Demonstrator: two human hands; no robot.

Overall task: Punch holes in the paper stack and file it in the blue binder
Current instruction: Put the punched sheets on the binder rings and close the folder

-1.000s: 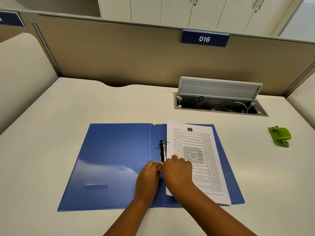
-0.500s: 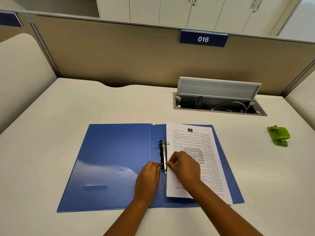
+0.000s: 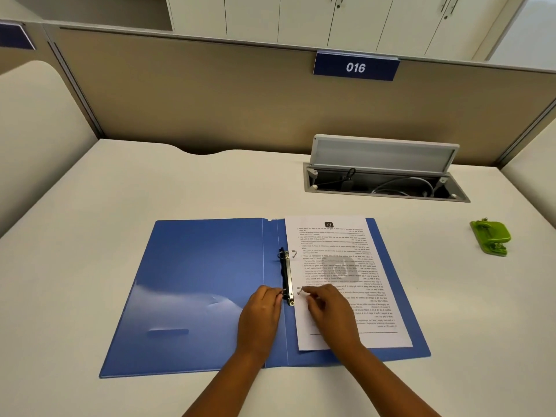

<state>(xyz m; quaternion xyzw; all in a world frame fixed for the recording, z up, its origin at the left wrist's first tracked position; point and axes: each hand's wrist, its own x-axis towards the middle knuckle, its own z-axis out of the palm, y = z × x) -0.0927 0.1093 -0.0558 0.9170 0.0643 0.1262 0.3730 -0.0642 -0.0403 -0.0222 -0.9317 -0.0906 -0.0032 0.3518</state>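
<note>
The blue binder [image 3: 198,284] lies open flat on the desk. Its metal ring clip [image 3: 288,276] runs along the spine, and both rings stand apart, their right halves poking up through the paper. The printed paper stack [image 3: 340,266] lies on the binder's right half, threaded on those ring halves. My left hand [image 3: 261,314] pinches the lower ring's left half at the clip. My right hand [image 3: 329,311] rests on the paper and pinches the lower ring's right half [image 3: 299,291]. The green hole punch [image 3: 491,237] sits alone at the far right.
An open cable tray [image 3: 385,188] with a raised grey lid is set into the desk behind the binder. A beige partition with a sign reading 016 [image 3: 356,67] closes off the back. Curved side panels stand at both sides of the desk.
The paper stack has settled flatter and straighter on the right half. My right hand has shifted right off the clip, and the lower ring's halves now stand apart.
</note>
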